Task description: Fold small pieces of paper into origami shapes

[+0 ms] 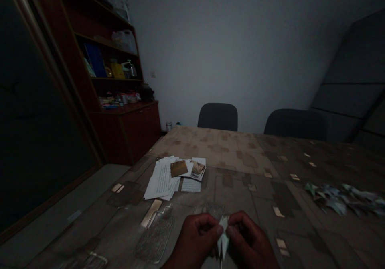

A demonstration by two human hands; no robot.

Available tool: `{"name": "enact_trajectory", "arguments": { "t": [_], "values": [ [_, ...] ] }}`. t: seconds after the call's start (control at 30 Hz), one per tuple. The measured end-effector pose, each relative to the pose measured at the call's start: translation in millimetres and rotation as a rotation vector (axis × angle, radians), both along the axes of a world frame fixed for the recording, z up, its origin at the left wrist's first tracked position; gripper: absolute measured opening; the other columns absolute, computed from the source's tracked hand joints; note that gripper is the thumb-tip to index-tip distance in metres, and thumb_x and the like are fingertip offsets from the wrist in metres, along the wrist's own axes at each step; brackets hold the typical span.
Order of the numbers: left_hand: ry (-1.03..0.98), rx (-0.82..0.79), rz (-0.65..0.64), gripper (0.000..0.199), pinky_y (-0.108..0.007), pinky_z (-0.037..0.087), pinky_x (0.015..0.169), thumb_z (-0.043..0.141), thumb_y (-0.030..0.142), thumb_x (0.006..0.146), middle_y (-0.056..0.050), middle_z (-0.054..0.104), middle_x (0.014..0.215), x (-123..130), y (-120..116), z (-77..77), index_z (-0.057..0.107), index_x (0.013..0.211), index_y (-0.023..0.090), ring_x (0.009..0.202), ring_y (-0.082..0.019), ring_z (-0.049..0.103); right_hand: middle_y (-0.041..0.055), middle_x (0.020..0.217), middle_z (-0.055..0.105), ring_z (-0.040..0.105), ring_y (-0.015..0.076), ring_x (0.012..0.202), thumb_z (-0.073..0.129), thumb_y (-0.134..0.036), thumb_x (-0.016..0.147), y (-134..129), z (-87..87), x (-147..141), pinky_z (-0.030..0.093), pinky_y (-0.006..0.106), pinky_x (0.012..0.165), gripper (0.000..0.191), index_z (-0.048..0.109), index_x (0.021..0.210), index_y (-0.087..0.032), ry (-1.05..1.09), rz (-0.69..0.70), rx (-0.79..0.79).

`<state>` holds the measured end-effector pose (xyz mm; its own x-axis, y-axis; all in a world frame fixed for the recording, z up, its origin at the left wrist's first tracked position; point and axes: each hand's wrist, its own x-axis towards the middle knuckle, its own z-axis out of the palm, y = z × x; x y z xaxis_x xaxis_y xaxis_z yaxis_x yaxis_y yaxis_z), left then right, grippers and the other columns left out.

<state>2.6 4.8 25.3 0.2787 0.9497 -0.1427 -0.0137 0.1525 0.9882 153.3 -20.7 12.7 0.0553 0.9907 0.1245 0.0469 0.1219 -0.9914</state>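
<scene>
A small, pale green piece of origami paper (pixel 223 237) is held over the near part of the table, folded into narrow points at top and bottom. My left hand (pixel 200 237) pinches its left side between thumb and forefinger. On the opposite side, my right hand (pixel 248 239) grips it the same way, with both sets of fingertips close together. The fingers partly cover the folds. Off to the right lies a heap of similar folded paper pieces (pixel 343 198), pale and pointed, apart from both hands.
Printed sheets (pixel 162 178) lie beyond my left hand, with a brown card (pixel 179 168) and a picture stack (pixel 197 170) on top. The patterned tablecloth (pixel 222 148) covers the table. Two chairs (pixel 218 115) stand at its far side. A red-brown cabinet (pixel 135 128) is at left.
</scene>
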Motion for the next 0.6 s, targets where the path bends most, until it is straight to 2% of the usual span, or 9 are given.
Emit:
{"name": "enact_trajectory", "arguments": {
  "t": [0.13, 0.3, 0.43, 0.6],
  "values": [
    [-0.024, 0.02, 0.057, 0.047, -0.021, 0.033, 0.045, 0.07, 0.059, 0.066, 0.004, 0.05, 0.046, -1.5, 3.0, -2.3, 0.057, 0.06, 0.015, 0.041, -0.009, 0.044, -0.0041, 0.059, 0.053, 0.048, 0.0138, 0.057, 0.066, -0.058, 0.077, 0.9, 3.7, -1.9, 0.037, 0.023, 0.055, 0.04, 0.062, 0.071, -0.019, 0.086, 0.011, -0.054],
    [-0.046, 0.01, 0.038, 0.048, -0.021, 0.034, 0.046, 0.07, 0.059, 0.067, 0.003, 0.052, 0.048, -2.0, 2.0, 3.2, 0.057, 0.062, 0.014, 0.042, -0.009, 0.045, -0.0025, 0.061, 0.057, 0.05, 0.0148, 0.059, 0.07, -0.059, 0.072, 2.9, -2.5, -4.1, 0.038, 0.024, 0.057, 0.041, 0.064, 0.074, -0.018, 0.131, 0.049, -0.082],
    [-0.038, 0.002, 0.043, 0.049, -0.022, 0.034, 0.046, 0.069, 0.061, 0.066, 0.002, 0.052, 0.046, -0.8, 1.0, 2.8, 0.057, 0.06, 0.014, 0.042, -0.01, 0.046, -0.0016, 0.062, 0.058, 0.051, 0.0159, 0.061, 0.067, -0.06, 0.075, 4.7, -8.7, -2.0, 0.038, 0.026, 0.058, 0.042, 0.063, 0.074, -0.018, 0.091, 0.072, -0.065],
    [-0.035, -0.026, 0.013, 0.051, -0.022, 0.035, 0.046, 0.071, 0.063, 0.062, 0.0, 0.055, 0.047, 1.4, -2.0, 1.3, 0.059, 0.061, 0.013, 0.042, -0.011, 0.047, -0.004, 0.061, 0.052, 0.048, 0.0142, 0.058, 0.067, -0.053, 0.077, 4.4, -7.1, 1.9, 0.038, 0.024, 0.056, 0.036, 0.06, 0.074, -0.018, 0.005, 0.1, -0.053]
  ]
}}
